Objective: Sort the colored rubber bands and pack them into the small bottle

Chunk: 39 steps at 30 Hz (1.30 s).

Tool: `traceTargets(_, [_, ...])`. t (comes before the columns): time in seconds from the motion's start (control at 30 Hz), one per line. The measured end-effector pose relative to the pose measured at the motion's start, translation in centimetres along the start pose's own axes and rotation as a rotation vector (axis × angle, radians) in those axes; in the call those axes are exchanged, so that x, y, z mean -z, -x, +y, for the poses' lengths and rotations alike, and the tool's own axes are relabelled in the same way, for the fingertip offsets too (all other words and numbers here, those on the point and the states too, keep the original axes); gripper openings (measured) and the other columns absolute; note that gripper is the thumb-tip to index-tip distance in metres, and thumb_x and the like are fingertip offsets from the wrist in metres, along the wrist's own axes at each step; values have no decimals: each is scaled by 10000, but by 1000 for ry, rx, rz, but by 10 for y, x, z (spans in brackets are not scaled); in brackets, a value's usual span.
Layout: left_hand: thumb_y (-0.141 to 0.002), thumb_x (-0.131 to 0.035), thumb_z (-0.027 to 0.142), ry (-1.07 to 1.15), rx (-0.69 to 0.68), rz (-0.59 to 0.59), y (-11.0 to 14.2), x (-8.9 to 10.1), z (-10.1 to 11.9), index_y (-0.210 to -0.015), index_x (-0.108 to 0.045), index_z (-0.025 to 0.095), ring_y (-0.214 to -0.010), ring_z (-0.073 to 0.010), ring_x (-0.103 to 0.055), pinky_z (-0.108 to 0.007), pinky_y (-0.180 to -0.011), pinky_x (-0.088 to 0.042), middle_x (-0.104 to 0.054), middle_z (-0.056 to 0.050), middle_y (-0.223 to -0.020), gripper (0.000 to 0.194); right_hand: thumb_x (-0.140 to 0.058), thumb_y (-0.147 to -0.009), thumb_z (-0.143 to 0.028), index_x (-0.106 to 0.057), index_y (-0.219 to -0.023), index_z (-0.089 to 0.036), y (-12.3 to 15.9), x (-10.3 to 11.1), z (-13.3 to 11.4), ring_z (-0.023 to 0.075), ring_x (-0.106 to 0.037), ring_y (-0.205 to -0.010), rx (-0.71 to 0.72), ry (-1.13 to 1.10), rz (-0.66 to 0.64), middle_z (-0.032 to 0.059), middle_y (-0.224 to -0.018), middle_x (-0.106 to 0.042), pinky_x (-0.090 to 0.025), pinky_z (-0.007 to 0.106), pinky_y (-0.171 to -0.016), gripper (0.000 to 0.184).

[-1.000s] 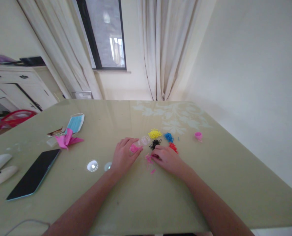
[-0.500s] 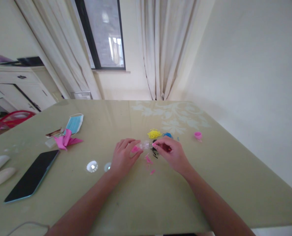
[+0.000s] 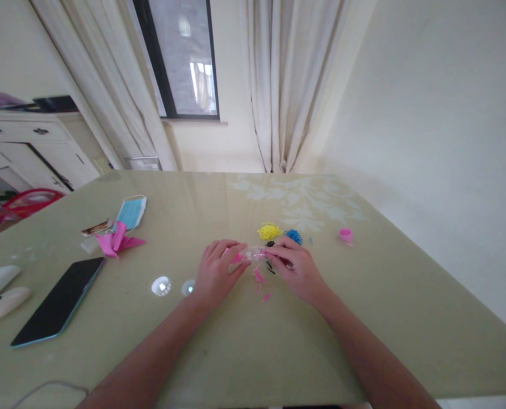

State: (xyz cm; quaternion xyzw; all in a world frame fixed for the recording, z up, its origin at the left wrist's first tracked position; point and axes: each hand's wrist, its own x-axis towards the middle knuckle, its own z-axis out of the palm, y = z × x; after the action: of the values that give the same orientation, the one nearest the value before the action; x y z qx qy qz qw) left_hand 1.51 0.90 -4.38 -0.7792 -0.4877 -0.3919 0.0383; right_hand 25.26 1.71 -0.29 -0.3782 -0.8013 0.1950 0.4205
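Note:
A small clear plastic bottle (image 3: 255, 253) lies sideways between my hands, pink bits showing at its left end. My left hand (image 3: 218, 267) is closed around that end. At the bottle's mouth, the fingertips of my right hand (image 3: 297, 267) pinch a small pink band, mostly hidden by the fingers. Loose pink bands (image 3: 259, 276) lie on the table just below the bottle. Black bands (image 3: 270, 267) are partly covered by my right hand. Behind it sit a yellow pile of bands (image 3: 268, 230) and a blue pile of bands (image 3: 294, 236).
A pink cup (image 3: 345, 234) stands to the right. Two round clear pieces, one of them a shiny disc (image 3: 161, 286), lie left of my left hand. Farther left are a dark tablet (image 3: 59, 301), a pink folded paper bird (image 3: 117, 241), a blue face mask (image 3: 130, 213) and a white mouse (image 3: 4, 304).
My right fingertips have moved in against the bottle's mouth, and more of the blue pile shows. The left hand keeps its hold; the whole view has shifted slightly.

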Motion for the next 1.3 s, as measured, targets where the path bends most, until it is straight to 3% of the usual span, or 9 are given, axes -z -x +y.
traceTargets(0.23, [-933,-763,370,44,41,-32,-1,1,2,-1223,-735,253,-1061,-267,-688,-427,-953,-523,-761,-72,-1151,314,-679,-969,-224,-818,-1040,-231,-1,2,0,139,-600,-657,-55,-118,44,38,-894,-740,-459,256,-571,156])
traceTargets(0.37, [-972,-695,413,207,245,-20,-6,5,-2,-1198,-714,236,-1039,-253,-714,-418,-938,-555,-768,-67,-1131,288,-683,-973,-276,-775,-1018,-213,-1,1,2,139,-617,-655,-129,-146,154,32,-873,-736,-492,259,-601,120])
traceTargets(0.47, [-973,-676,466,264,390,25,-10,8,-7,-1167,-694,209,-996,-253,-731,-409,-893,-579,-774,-72,-1094,322,-717,-964,-327,-765,-1058,-198,2,-4,2,173,-660,-744,-116,20,-39,53,-909,-733,-532,298,-691,167])
traceTargets(0.57, [-960,-698,435,208,348,46,-11,9,-10,-1157,-691,213,-1024,-258,-721,-414,-917,-577,-758,-68,-1109,297,-800,-910,-390,-762,-1129,-176,7,-12,1,267,-687,-976,-49,285,-331,109,-1045,-729,-545,378,-835,309])
traceTargets(0.63, [-958,-707,381,179,291,43,-10,9,-9,-1176,-691,229,-1062,-251,-709,-406,-955,-572,-740,-63,-1142,267,-804,-906,-392,-751,-1148,-169,10,-17,0,297,-667,-1061,-33,396,-431,128,-1110,-712,-531,393,-873,334])
traceTargets(0.8, [-947,-728,319,158,213,32,-8,6,-5,-1210,-692,255,-1110,-247,-691,-391,-1012,-562,-720,-60,-1186,273,-697,-977,-299,-750,-1021,-179,11,-23,-4,236,-665,-967,-48,468,-517,83,-1019,-685,-493,318,-789,138])
traceTargets(0.97, [-945,-734,318,159,190,18,-6,4,-6,-1210,-696,257,-1103,-251,-692,-394,-1001,-562,-722,-60,-1182,274,-597,-1041,-229,-757,-962,-159,9,-26,-6,207,-675,-900,-76,494,-542,83,-947,-707,-468,293,-753,191])
traceTargets(1.07, [-952,-727,337,156,188,11,-6,3,-7,-1214,-701,263,-1105,-253,-690,-404,-1001,-559,-724,-60,-1185,273,-654,-1002,-202,-771,-942,-168,7,-23,-3,189,-679,-838,-120,420,-491,69,-916,-719,-470,281,-725,136])
traceTargets(1.3, [-951,-729,337,141,158,-26,-4,0,-8,-1209,-723,264,-1094,-261,-687,-439,-980,-558,-735,-70,-1186,268,-694,-943,-224,-785,-955,-213,0,-7,0,150,-657,-665,-133,-105,26,34,-832,-768,-513,267,-618,92])
